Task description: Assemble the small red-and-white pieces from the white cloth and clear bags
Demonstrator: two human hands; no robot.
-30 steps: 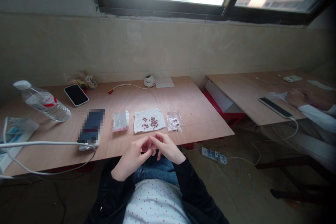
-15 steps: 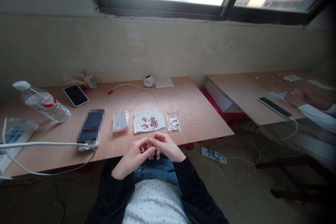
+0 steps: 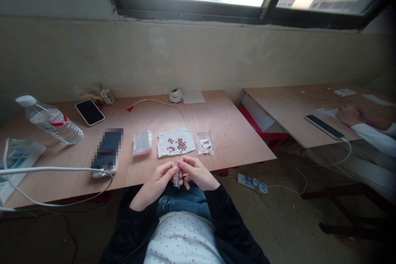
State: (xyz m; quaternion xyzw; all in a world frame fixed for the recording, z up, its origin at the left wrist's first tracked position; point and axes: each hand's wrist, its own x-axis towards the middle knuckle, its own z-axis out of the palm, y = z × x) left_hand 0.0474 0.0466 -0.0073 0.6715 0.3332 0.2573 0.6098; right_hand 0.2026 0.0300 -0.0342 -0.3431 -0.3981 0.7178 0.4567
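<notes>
Just off the table's front edge, my left hand and my right hand meet over my lap. Both are closed, pinching the top of a small clear plastic bag that hangs between them; its contents are too small to make out. Beyond my fingers, a white cloth bears several small pink-and-dark pieces. To its left lies a stack of clear zip bags with red edges. On its right rests another zip bag with a few small pieces inside.
Left on the table are a water bottle, a phone, a pixelated dark object and a white cable. A dome camera stands at the back. At the right-hand table, another person's hands work near a phone.
My left hand has shifted slightly left and its fingers have tightened into a pinch. More of the small bag now shows between my hands. My right hand has hardly moved.
</notes>
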